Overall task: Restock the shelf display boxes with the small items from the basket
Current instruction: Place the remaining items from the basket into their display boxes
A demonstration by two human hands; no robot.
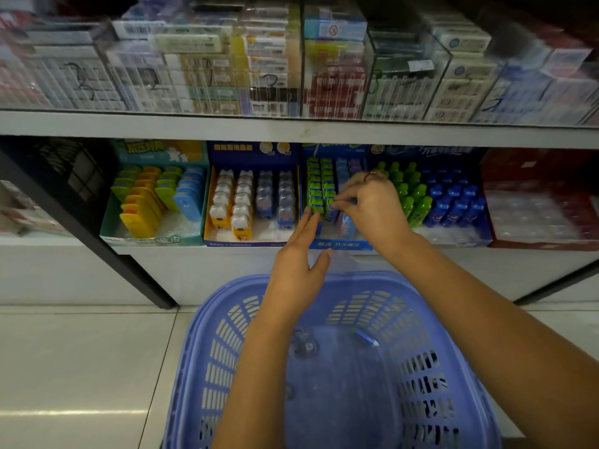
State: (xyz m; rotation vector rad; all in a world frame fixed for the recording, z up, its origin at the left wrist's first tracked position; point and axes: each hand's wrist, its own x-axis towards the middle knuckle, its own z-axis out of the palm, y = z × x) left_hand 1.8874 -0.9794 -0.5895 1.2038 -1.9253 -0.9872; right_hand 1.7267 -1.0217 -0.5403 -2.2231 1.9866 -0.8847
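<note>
A blue display box [340,244] on the lower shelf holds rows of small green items [319,186] and blue ones behind my hands. My right hand [372,209] reaches into that box and pinches a small green item [329,202] at the front of a green row. My left hand [299,264] lies flat with straight fingers, its fingertips touching the front green items. Below, the purple plastic basket [227,335] sits on the floor with one small blue item [366,338] on its bottom.
Beside the blue box stand other display boxes: a teal one [152,239] with yellow, green and blue items, a yellow-lined one [252,243] with white and blue figures, and one with green and blue bottles [434,199]. A red box [544,196] is far right. The upper shelf holds clear bins.
</note>
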